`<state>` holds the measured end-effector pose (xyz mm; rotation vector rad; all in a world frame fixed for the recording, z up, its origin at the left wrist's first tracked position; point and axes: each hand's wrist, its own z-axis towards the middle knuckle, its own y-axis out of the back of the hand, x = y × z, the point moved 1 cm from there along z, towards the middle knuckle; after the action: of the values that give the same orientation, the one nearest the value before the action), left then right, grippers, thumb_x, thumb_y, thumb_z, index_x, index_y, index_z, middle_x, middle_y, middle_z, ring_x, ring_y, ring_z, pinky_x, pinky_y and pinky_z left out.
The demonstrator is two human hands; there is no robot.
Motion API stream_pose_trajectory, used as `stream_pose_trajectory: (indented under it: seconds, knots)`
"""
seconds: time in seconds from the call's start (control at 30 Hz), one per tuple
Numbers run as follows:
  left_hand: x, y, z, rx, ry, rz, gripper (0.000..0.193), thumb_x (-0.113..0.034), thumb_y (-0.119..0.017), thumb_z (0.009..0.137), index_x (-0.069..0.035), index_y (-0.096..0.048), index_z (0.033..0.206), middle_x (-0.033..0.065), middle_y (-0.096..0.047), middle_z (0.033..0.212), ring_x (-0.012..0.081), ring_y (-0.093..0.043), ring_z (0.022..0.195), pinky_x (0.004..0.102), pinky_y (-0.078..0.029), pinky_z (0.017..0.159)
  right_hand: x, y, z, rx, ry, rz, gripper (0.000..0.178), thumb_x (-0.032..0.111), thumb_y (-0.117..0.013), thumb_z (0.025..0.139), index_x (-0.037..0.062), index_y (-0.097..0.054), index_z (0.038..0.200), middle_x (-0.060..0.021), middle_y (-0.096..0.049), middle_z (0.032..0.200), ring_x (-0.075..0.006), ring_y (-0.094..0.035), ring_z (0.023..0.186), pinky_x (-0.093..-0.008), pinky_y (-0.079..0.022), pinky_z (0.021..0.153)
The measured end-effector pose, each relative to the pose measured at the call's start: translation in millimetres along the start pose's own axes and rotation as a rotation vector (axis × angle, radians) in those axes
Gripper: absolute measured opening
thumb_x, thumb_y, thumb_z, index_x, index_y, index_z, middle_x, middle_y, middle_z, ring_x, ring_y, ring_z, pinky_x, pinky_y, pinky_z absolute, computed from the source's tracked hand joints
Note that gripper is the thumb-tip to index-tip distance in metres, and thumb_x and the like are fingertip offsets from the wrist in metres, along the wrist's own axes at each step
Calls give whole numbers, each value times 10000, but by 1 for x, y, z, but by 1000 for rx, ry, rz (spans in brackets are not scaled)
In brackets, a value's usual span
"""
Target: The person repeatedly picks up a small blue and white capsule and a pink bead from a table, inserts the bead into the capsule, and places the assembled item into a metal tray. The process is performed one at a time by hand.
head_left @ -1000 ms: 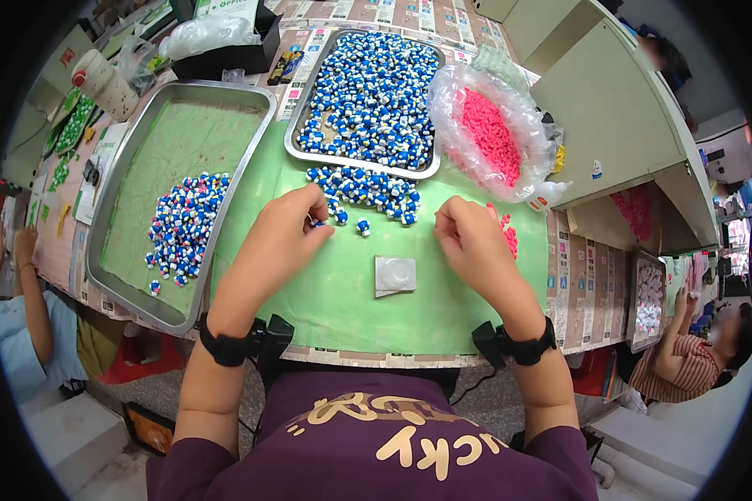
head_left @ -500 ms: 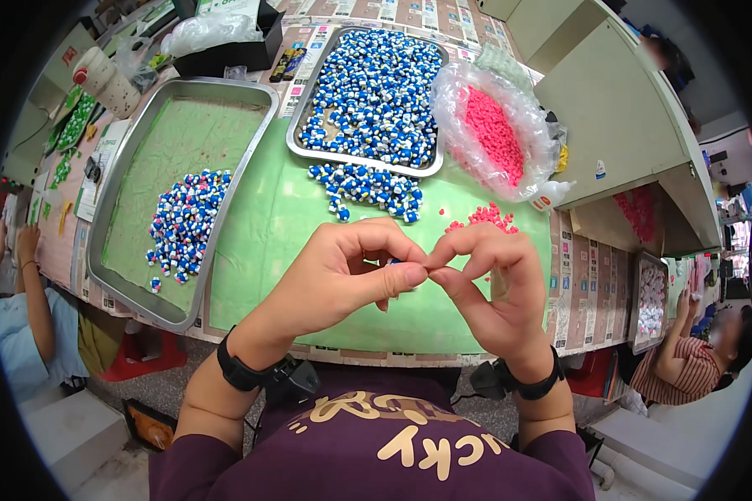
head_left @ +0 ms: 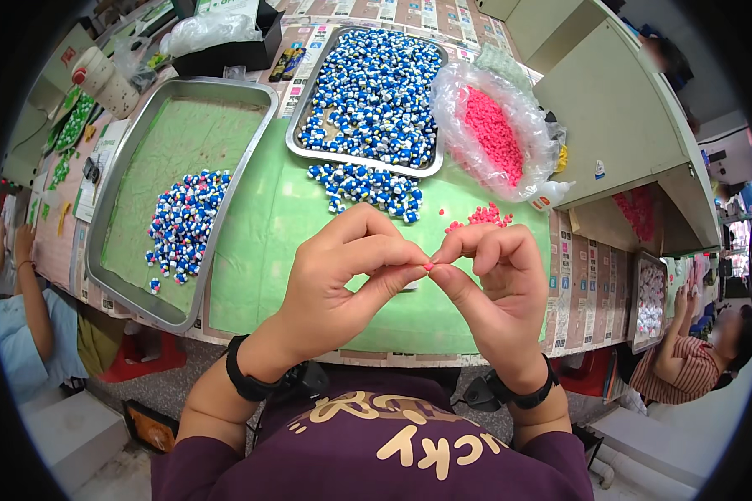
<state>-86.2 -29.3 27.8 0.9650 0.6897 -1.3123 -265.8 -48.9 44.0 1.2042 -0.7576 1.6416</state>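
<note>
My left hand (head_left: 342, 271) and my right hand (head_left: 501, 288) meet fingertip to fingertip above the green mat (head_left: 259, 275). A small pink piece (head_left: 429, 266) shows where the pinched fingers touch. Just below my left thumb a whitish bit peeks out, mostly hidden by the fingers. Beyond the hands lies a loose pile of small blue-and-white pieces (head_left: 376, 190). Beside it, behind my right hand, is a little heap of pink pieces (head_left: 489, 215).
A metal tray (head_left: 288, 138) full of blue-and-white pieces stands at the back. Another tray (head_left: 100, 250), at left, holds blue-and-white pieces with pink on them. A plastic bag (head_left: 451, 108) of pink pieces lies right of centre, near a cabinet (head_left: 618, 108). Other people sit at both sides.
My left hand has turned and its fingers have straightened toward the right fingertips. The pink piece now shows between them; the blue glimpsed within my left hand earlier is hidden.
</note>
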Motion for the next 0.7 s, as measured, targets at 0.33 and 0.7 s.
stream_pose_trajectory:
  seconds: [0.33, 0.7]
  knots:
    - [4, 6, -9, 4, 213, -78, 233, 62, -704, 817, -20, -707, 1035, 60, -585, 958, 118, -589, 802, 244, -535, 679, -6, 5, 2, 74, 45, -173, 257, -135, -620, 823, 52, -453, 877, -99, -613, 926, -169, -597, 875, -297, -465, 802]
    - [17, 39, -19, -160, 489, -319, 265, 59, -624, 887, 53, -637, 1152, 128, -617, 1140, 183, -639, 1005, 295, -561, 858, -36, 17, 3, 503, 371, -905, 109, 52, -558, 814, 101, -469, 852, -24, -594, 911, -211, -582, 853, -468, -414, 954]
